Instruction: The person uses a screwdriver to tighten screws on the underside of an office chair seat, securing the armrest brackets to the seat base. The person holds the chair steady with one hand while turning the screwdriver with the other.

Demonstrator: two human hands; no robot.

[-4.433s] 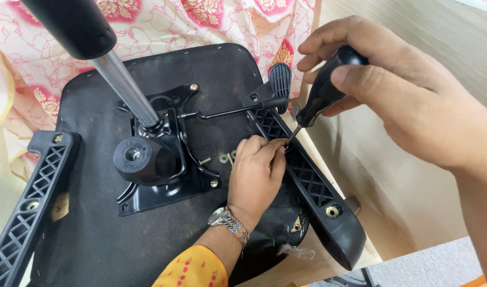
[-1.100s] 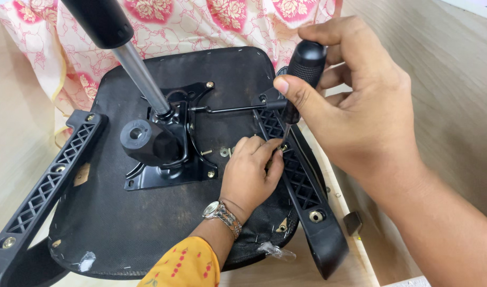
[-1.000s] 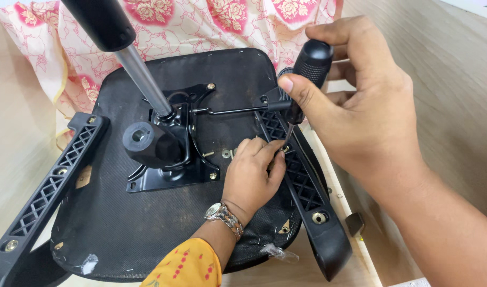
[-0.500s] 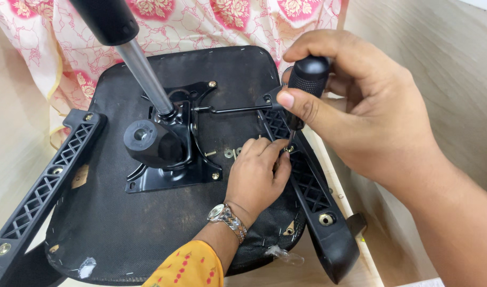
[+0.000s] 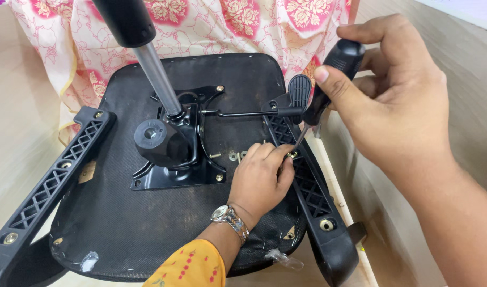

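Right hand: at about two o'clock in the view, fingers curled around the black handle of a screwdriver, thumb laid along the handle's near side.
Screwdriver: tilted, handle up at one o'clock, thin shaft running down toward the centre; its tip meets a screw on the right armrest bracket.
Left hand: just below centre, coming up from six o'clock, fingers bunched together and pinching at the screw beside the screwdriver tip; palm resting on the seat.
Wristwatch: metal band, on the left wrist, above a yellow sleeve with red dots.
Chair seat: black, upside down, filling the middle of the view, lying on a pink flowered cloth.
Right armrest bracket: black latticed plastic, running from the centre down to five o'clock along the seat's edge.
Left armrest bracket: same kind, running toward eight o'clock.
Tilt mechanism: black metal plate at the seat's centre, with a metal post rising toward eleven o'clock.
Lever: black paddle on a thin rod, just beside the screwdriver shaft.
Loose washers: lying on the seat, just left of the left fingers.
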